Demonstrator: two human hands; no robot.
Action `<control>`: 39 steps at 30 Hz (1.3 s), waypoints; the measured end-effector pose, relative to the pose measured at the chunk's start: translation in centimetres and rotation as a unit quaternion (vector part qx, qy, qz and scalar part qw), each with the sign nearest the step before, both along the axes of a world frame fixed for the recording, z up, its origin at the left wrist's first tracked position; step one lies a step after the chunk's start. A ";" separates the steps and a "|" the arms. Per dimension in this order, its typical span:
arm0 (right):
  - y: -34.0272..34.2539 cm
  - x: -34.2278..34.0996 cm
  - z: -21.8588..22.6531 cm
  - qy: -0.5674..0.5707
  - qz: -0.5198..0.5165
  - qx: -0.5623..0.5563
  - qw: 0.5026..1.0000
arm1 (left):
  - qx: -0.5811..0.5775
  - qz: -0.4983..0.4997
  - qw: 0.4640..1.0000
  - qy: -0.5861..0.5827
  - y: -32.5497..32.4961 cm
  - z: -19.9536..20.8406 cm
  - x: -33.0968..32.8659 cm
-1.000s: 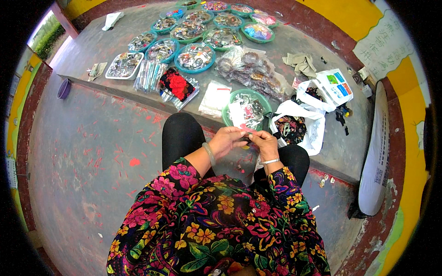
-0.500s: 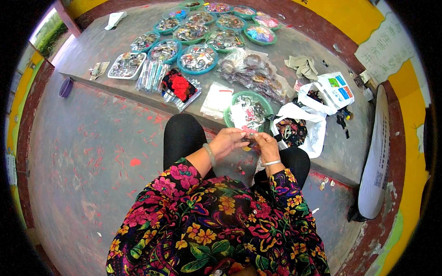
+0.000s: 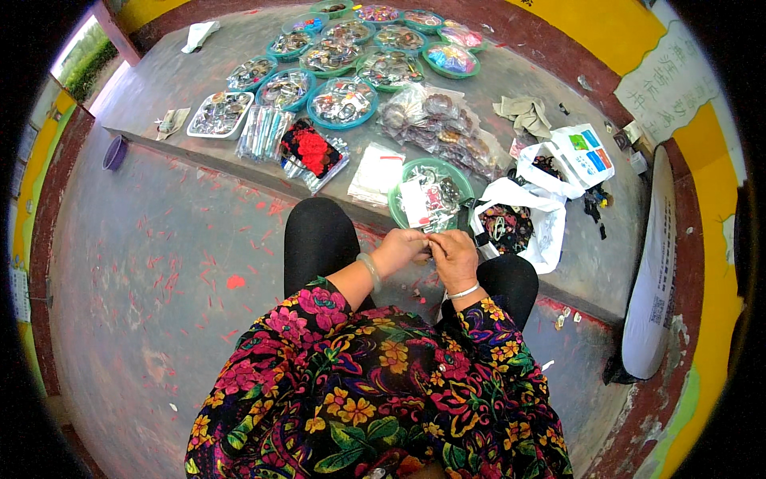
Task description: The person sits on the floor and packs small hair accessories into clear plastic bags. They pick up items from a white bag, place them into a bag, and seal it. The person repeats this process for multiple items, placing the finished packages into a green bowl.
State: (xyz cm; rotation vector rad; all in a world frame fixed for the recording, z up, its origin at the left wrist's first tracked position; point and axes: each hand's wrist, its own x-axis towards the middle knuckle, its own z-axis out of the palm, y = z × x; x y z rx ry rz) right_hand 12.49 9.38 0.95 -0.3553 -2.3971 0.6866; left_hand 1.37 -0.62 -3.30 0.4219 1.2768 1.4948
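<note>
Left hand (image 3: 401, 250) and right hand (image 3: 456, 259) pinched narrow, fingertips meeting; we can't tell what's between. Green basket (image 3: 460, 180) just beyond both: round, no long axis, neither clearly nearer.

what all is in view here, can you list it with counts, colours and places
Round baskets: over a dozen, blue or green, back of platform
Tray: one, white, platform's left
Slim packets: several, pale blue, beside tray
Patterned cloth: one, red and black, right of packets
Flat stack: one, white, front edge
Near basket: one, green, front edge
Bagged items: many, brown, mid-platform
Carrier bags: two, white, right of near basket
Crumpled cloth: one, beige, beyond bags
Basin: one, purple, left floor
Long panel: one, white, far right
Knees: two, black-clad, either side of hands
Left hand: one, pale bangle, centre
Right hand: one, pale bracelet, meeting left; anything pinched unclear
</note>
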 end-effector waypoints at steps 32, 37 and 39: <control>-0.3 0.5 -0.2 -0.082 -0.008 0.098 0.992 | 0.035 -0.089 0.856 0.507 -0.5 -0.6 0.2; -0.4 0.4 -0.3 -0.087 -0.013 0.105 0.991 | 0.037 -0.094 0.847 0.523 -0.5 -0.7 0.3; -0.1 0.5 -0.8 -0.089 -0.013 0.071 0.993 | 0.032 -0.096 0.848 0.520 -0.5 -0.6 0.3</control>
